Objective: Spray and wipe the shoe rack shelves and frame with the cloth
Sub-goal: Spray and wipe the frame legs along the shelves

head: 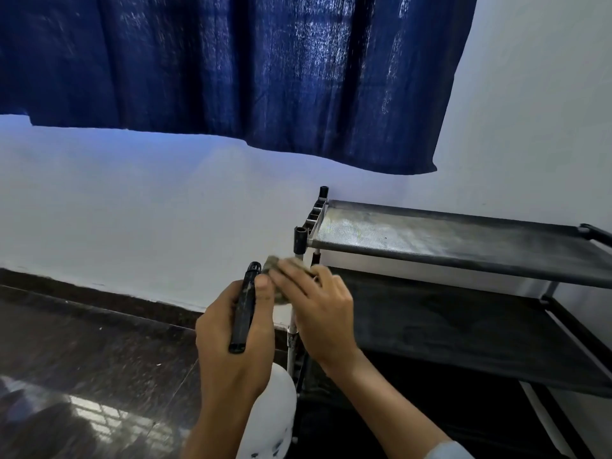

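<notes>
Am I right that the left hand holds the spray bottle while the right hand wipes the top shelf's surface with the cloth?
Not quite. The head view shows the right hand pressing the cloth against the rack's front-left upright post, below the top shelf, not on its surface. The left hand does hold the spray bottle.
</notes>
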Available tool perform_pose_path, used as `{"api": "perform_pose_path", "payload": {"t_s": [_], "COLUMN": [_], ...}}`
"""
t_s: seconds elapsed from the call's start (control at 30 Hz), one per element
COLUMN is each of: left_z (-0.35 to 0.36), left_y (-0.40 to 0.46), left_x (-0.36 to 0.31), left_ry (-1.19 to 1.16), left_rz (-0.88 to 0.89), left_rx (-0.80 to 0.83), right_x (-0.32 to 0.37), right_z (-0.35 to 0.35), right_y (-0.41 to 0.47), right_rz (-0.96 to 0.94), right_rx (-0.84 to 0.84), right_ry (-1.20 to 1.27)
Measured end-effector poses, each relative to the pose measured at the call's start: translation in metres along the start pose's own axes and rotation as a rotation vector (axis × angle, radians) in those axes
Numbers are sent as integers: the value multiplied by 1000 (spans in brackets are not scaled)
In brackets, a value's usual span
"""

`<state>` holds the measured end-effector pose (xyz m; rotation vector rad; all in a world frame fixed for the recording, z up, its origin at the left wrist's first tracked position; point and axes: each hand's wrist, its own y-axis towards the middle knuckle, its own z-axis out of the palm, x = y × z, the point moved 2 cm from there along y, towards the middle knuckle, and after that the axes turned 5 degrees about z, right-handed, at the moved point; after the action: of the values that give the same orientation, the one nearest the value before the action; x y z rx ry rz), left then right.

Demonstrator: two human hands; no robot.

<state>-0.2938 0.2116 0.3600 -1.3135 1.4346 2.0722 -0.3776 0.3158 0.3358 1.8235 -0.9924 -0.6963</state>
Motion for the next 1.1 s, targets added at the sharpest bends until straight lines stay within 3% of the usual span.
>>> {"api": "perform_pose_path", "payload": {"t_s": [0.13, 0.37, 0.53, 0.6, 0.83, 1.1], "left_z": [1, -1, 3, 7, 19, 26], "left_y": [1, 2, 5, 6, 8, 14], "left_x": [3, 3, 11, 10, 19, 18], "left_ry": [19, -18, -51, -48, -33, 9], "left_rz": [15, -4, -94, -119, -229, -261], "left_rx": [-21, 18, 142, 209, 289, 162], "right_x": [2, 15, -2, -4, -18, -50], "right_z": [-9, -1, -11, -12, -16, -20], "right_y": [34, -1, 15, 18, -7, -29], "right_rz": [134, 108, 143, 120, 166, 111], "right_rx": [-64, 276, 64, 62, 402, 799], "right_ry": [-72, -62, -20, -35, 100, 196]}}
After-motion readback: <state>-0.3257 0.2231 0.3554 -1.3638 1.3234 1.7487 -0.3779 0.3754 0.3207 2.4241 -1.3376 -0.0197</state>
